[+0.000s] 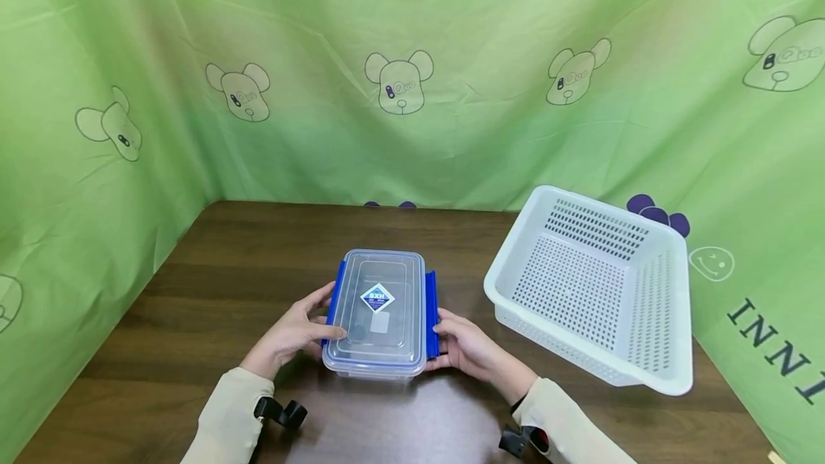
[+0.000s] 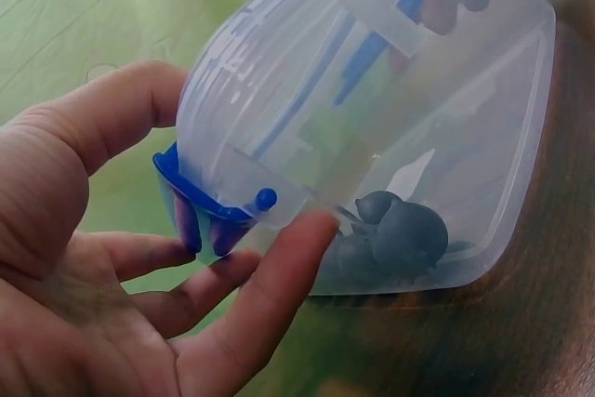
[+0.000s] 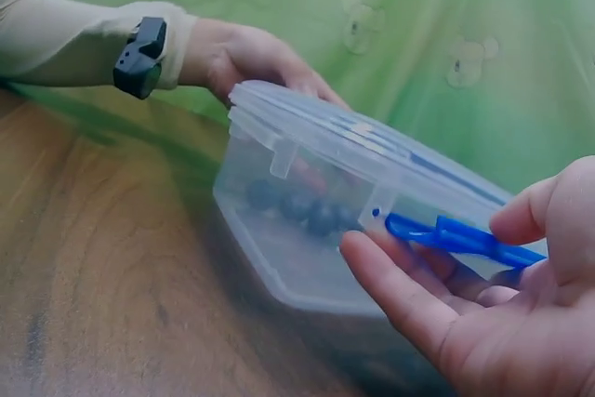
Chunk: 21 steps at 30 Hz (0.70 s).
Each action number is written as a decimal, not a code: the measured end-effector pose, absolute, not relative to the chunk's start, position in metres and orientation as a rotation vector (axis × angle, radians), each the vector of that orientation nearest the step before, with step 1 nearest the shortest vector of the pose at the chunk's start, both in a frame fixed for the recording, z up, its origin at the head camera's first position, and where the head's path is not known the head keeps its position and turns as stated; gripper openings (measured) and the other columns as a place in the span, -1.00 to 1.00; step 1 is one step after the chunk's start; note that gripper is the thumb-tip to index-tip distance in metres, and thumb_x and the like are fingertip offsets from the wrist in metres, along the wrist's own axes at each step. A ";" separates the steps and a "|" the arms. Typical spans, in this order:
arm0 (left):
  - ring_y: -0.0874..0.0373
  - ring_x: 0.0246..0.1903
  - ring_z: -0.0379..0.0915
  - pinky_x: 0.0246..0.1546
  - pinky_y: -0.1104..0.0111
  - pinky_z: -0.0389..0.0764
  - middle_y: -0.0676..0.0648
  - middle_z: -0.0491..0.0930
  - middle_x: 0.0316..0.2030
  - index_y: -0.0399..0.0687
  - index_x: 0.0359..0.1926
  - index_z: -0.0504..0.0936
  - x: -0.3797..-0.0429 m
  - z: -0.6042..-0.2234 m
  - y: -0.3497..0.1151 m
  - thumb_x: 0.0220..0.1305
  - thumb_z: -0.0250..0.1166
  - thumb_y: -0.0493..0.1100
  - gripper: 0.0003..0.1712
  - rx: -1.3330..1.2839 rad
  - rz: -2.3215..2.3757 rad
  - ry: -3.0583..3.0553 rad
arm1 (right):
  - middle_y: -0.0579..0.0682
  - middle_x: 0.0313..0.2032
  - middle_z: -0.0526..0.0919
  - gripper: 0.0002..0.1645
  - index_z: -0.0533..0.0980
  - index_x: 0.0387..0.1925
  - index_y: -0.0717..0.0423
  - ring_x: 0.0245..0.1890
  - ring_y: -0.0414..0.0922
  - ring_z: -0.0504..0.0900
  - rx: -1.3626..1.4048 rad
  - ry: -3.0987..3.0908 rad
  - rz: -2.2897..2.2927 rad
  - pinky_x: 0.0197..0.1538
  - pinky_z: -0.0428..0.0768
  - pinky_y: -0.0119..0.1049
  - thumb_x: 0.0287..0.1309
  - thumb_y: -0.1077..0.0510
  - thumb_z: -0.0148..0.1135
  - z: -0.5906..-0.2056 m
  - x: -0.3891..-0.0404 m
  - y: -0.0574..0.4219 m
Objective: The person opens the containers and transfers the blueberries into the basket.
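A clear plastic food container (image 1: 387, 306) with a lid and blue side latches sits on the table between both hands. My left hand (image 1: 293, 328) holds its left side, thumb on the lid edge and fingers by the left blue latch (image 2: 209, 197). On the other side my right hand (image 1: 467, 346) pinches the right blue latch (image 3: 465, 239), which sticks outward, between thumb and fingers. Several dark round objects (image 2: 404, 234) lie inside the container, blurred by its wall. A diamond-shaped label (image 1: 377, 297) is on the lid.
A white perforated basket (image 1: 509, 306) stands to the right of the container. The brown wooden table (image 1: 258, 256) is bordered at the back and sides by a green printed curtain (image 1: 309, 142).
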State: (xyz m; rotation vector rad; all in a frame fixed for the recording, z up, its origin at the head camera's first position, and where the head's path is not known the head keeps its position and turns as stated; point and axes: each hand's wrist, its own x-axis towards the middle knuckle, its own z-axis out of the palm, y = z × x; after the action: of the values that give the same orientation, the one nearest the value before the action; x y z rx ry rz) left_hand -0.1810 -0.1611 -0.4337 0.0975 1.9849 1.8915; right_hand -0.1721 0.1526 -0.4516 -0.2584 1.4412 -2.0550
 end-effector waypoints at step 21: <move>-0.01 -0.15 0.60 -0.33 0.08 0.71 -0.42 0.17 0.30 -0.19 0.56 -0.05 -0.183 -0.435 -0.168 0.08 0.50 -0.32 0.17 0.149 1.915 1.904 | 0.06 -0.18 0.57 -0.14 -0.26 0.49 0.40 -0.29 -0.09 0.69 -0.247 1.600 -1.952 -0.10 0.68 -0.18 0.38 0.29 -0.03 -0.446 -0.180 0.174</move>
State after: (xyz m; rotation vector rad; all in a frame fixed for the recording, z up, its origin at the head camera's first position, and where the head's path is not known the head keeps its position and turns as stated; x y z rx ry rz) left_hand -0.1831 -0.1680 -0.4354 0.1494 1.9040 1.9146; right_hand -0.1797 0.1737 -0.4465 -0.2475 1.6002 -1.9520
